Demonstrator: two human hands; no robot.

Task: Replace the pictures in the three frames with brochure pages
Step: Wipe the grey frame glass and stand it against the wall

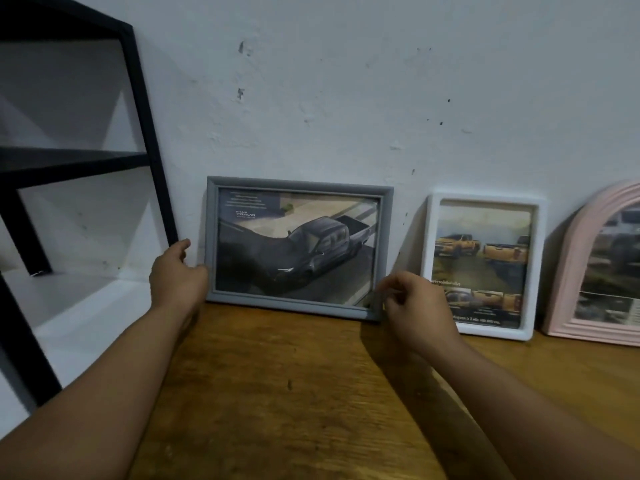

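We find the grey frame (349, 186) standing on the wooden table (277, 393), leaning on the wall (346, 81), a truck brochure page inside. Our left hand (176, 275) grips its left edge; our right hand (415, 306) pinches its lower right corner. The white frame (535, 271) and pink frame (568, 271) stand beside it.

Bare tabletop (277, 393) in front open; black rack (145, 133) crowds grey frame (298, 183) on left, white frame (535, 265) on right.
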